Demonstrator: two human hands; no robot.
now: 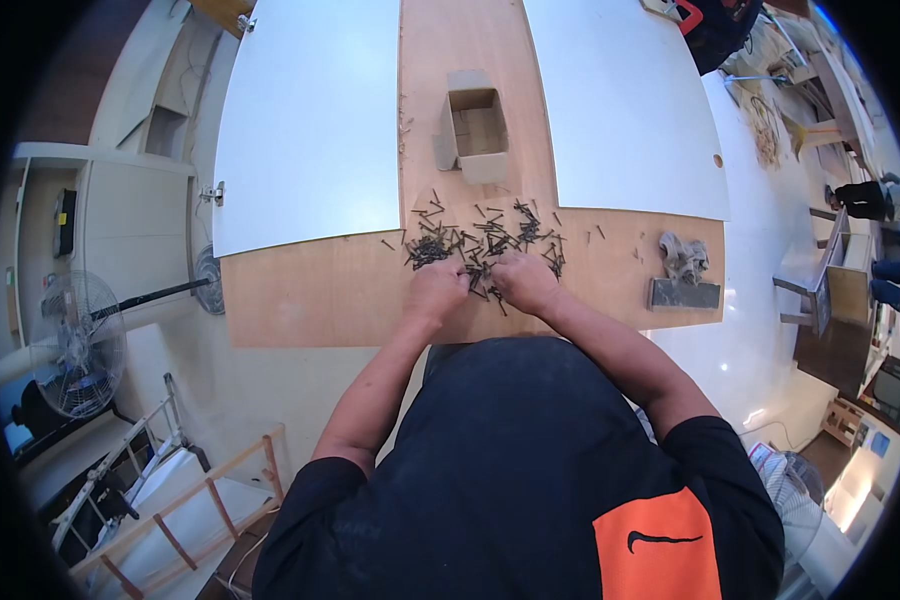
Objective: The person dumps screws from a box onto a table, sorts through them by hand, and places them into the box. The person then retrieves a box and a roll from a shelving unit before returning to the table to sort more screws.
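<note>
Dark screws (pixel 493 234) lie scattered in a loose heap on the bare wooden board in front of me. My left hand (pixel 438 289) rests at the heap's near left side, fingers curled together among the screws. On the near right side, my right hand (pixel 526 282) is closed too, its thumb and fingers pinched over the pile. Whatever either hand holds is hidden by the fingers. Beyond the heap stands an open cardboard box (pixel 483 165) with its flaps folded out.
White panels lie on the wooden board (pixel 300 300), one left (pixel 310 120) with hinges and one right (pixel 630 110). A dark block (pixel 684 294) and a crumpled grey cloth (pixel 683 257) sit at the right. A fan (pixel 78 343) and a ladder (pixel 185 520) stand left; people are far right.
</note>
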